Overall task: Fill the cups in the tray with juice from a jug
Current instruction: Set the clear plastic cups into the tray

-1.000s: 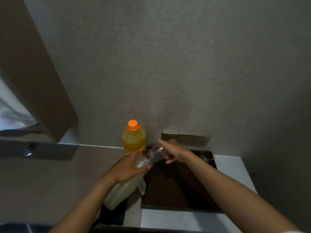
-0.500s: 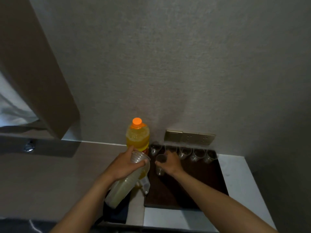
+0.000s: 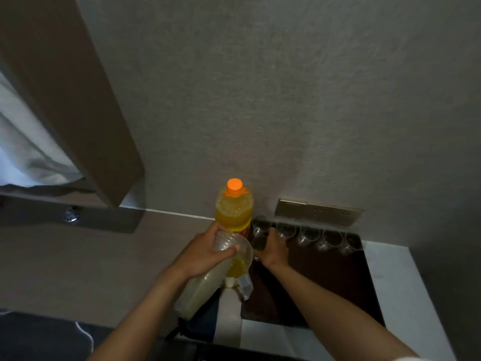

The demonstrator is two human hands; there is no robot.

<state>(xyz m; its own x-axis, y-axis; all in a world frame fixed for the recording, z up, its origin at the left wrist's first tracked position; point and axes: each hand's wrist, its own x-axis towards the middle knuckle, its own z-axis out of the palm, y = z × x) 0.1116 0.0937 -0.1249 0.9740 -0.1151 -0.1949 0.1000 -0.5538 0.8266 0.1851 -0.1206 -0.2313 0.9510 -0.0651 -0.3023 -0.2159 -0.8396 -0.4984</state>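
A dark brown tray (image 3: 335, 290) lies on the white counter against the wall. Several clear plastic cups (image 3: 308, 234) stand in a row along its far edge. My right hand (image 3: 272, 250) grips one more clear cup (image 3: 259, 243) at the tray's far left corner, just in front of that row. My left hand (image 3: 205, 252) holds a long stack of clear cups (image 3: 205, 280) in a plastic sleeve, tilted up toward the tray. A bottle of orange juice (image 3: 234, 209) with an orange cap stands upright just left of the tray, behind my left hand.
A brass socket plate (image 3: 317, 211) sits on the wall behind the cups. A dark object (image 3: 200, 324) lies at the counter's front edge under the cup stack. A brown panel (image 3: 65, 100) hangs at the upper left, with a round metal fitting (image 3: 70, 214) below it.
My right hand pulled a cup off the stack and brought it down onto the tray's far left corner. The left hand with the stack stayed nearly still.
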